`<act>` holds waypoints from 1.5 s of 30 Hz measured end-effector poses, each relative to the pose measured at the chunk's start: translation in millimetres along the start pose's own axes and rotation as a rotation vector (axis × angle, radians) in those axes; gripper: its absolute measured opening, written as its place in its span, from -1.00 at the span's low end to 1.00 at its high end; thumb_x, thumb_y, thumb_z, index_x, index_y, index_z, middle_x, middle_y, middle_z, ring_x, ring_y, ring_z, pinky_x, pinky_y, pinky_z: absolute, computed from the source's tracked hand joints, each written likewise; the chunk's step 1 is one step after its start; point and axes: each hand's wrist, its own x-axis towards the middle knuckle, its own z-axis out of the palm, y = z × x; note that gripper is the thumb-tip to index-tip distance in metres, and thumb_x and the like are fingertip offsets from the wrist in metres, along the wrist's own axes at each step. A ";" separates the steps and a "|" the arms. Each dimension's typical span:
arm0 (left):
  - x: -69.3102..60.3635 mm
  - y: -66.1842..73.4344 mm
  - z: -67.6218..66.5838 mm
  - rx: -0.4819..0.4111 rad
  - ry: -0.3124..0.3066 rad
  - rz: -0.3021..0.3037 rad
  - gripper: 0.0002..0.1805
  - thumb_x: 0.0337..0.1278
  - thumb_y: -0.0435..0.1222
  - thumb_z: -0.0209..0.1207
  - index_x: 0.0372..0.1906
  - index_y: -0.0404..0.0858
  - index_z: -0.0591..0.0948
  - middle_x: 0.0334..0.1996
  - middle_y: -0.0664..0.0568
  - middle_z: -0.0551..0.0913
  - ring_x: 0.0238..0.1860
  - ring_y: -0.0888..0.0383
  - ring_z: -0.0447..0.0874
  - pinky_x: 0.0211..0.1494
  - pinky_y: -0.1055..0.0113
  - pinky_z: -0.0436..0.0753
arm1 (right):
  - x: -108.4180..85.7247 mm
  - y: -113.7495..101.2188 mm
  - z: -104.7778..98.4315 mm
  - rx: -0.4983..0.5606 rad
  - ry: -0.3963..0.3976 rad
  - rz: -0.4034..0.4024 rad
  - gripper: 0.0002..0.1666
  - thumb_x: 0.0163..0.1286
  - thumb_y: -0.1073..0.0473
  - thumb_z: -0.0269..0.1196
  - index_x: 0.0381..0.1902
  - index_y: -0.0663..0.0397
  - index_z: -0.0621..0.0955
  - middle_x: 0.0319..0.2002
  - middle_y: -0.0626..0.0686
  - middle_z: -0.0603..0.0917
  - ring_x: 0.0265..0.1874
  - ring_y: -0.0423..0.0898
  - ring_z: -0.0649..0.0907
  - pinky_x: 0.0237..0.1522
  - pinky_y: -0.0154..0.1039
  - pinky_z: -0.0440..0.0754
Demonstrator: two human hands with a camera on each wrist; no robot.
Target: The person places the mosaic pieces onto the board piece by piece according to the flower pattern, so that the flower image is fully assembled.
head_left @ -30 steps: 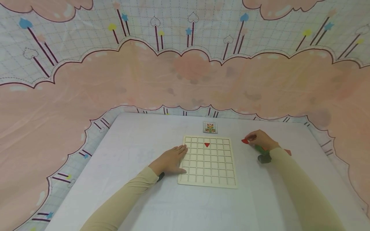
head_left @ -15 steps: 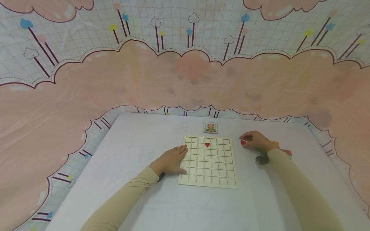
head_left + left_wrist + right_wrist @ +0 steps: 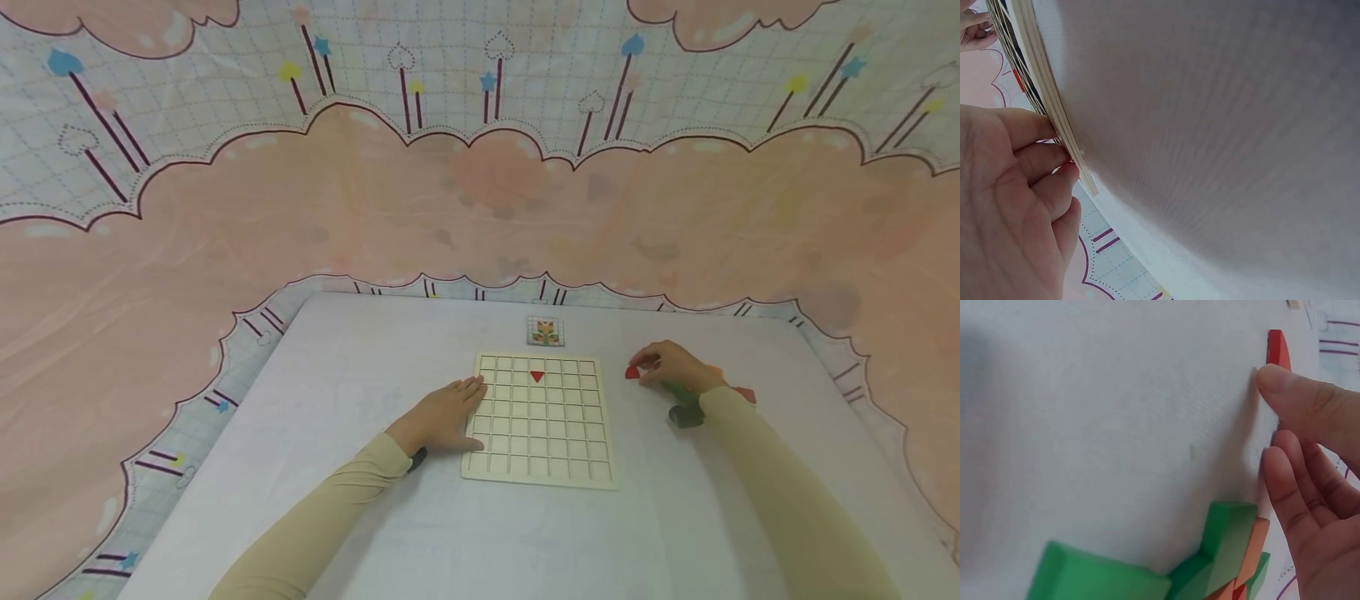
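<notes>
A red piece (image 3: 632,372) is just off the right side of the pale grid board (image 3: 558,429), level with the board's far rows. The right hand (image 3: 666,367) pinches it: the right wrist view shows the thumb pressed on the piece, with one end sticking out past the thumb tip. Whether the piece touches the white surface (image 3: 555,542) I cannot tell.

On the board, a red triangle (image 3: 537,377) lies point toward the near side, in the middle column, second row from the far edge. At the board's left edge rests the left hand (image 3: 442,417), spread, with its fingers side by side and its thumb set apart nearer the person; its fingertips meet the edge.

Farther right of the board, partly hidden by the right hand and wrist, sits a cluster of green blocks (image 3: 1229,540), an orange block (image 3: 716,372) and a reddish block (image 3: 745,393). Just beyond the board's far edge lies a small card (image 3: 545,332) printed with a coloured flower-like pattern on a grid.

Beige sleeves (image 3: 787,492) reach in from the near side, left and right of the board. Well beyond the board hangs a cloth (image 3: 360,200) with peach cloud shapes, stars and stripes.
</notes>
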 end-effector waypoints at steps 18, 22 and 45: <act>0.3 -0.3 1.4 0.021 0.007 -0.003 0.07 0.05 0.32 0.03 0.46 -0.32 0.05 0.49 -0.12 0.02 0.51 0.04 -0.03 0.54 0.21 0.08 | -0.1 -7.9 5.6 -0.070 0.059 -0.069 -0.70 0.11 0.28 0.36 -0.17 0.28 0.66 -0.24 0.17 0.68 -0.23 -0.02 0.61 -0.08 -0.11 0.61; 0.3 -0.6 1.6 0.020 0.006 -0.001 0.07 0.05 0.32 0.02 0.46 -0.33 0.05 0.49 -0.12 0.01 0.51 0.03 -0.03 0.54 0.20 0.08 | 3.4 -12.4 9.8 -0.062 0.068 -0.098 -0.71 0.09 0.25 0.38 -0.20 0.24 0.68 -0.30 0.10 0.70 -0.31 -0.14 0.60 -0.18 -0.29 0.59; 0.8 1.3 1.6 0.010 -0.005 -0.016 0.06 0.05 0.31 0.03 0.47 -0.29 0.02 0.50 -0.09 -0.02 0.51 0.05 -0.06 0.55 0.24 0.04 | 43.6 -79.8 65.5 0.055 -0.004 -0.157 -0.74 0.04 0.25 0.43 -0.27 0.19 0.69 -0.42 0.01 0.64 -0.42 -0.18 0.53 -0.35 -0.40 0.52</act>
